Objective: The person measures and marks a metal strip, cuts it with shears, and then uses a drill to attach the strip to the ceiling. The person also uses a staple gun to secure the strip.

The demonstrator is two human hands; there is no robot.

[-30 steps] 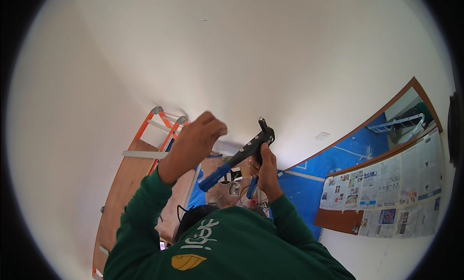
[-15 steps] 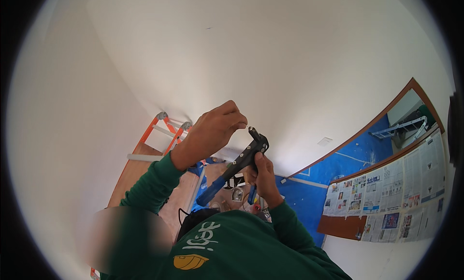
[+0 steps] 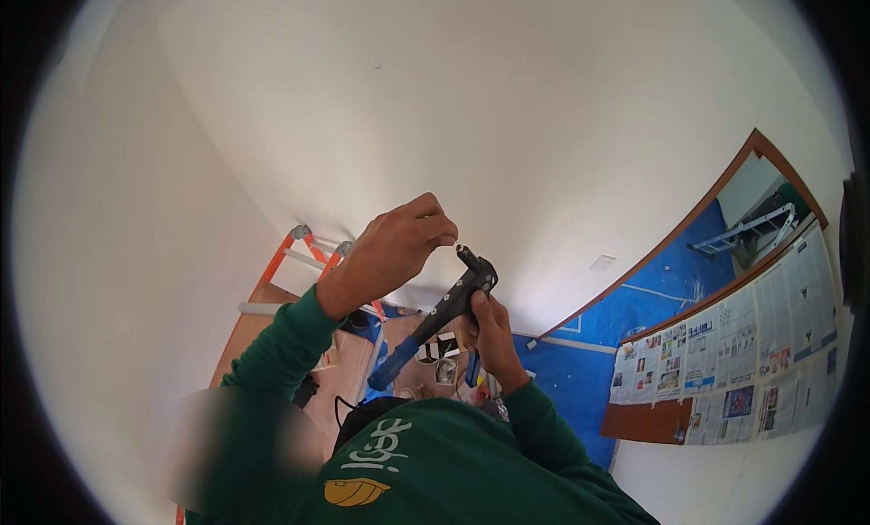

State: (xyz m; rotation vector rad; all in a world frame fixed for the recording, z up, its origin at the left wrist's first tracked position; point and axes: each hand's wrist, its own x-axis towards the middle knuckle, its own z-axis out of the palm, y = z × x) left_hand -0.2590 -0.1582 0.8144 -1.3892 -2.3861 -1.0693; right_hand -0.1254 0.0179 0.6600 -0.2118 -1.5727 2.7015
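My right hand [image 3: 495,336] is closed around the upper part of a hand riveter [image 3: 440,315], a black tool with blue-gripped handles. Its nose points up and away from me, while one blue handle slants down to the left and the other hangs below my right hand. My left hand [image 3: 391,250] is pinched, with the fingertips right beside the metal tip of the nose. Whatever lies between those fingertips is too small to make out. Both forearms are in green sleeves.
An orange stepladder [image 3: 275,264] stands at the left by a wooden board [image 3: 347,389]. Blue sheeting [image 3: 571,377] covers floor at the right, beside a brown-framed mirror [image 3: 666,294] and taped newspaper [image 3: 725,348]. Small items lie on the surface below. A white wall [image 3: 471,117] rises ahead.
The riveter's nose has shifted slightly left and down, and my left hand has moved a little left with it. The view has also shifted slightly. Both hands keep their grips.
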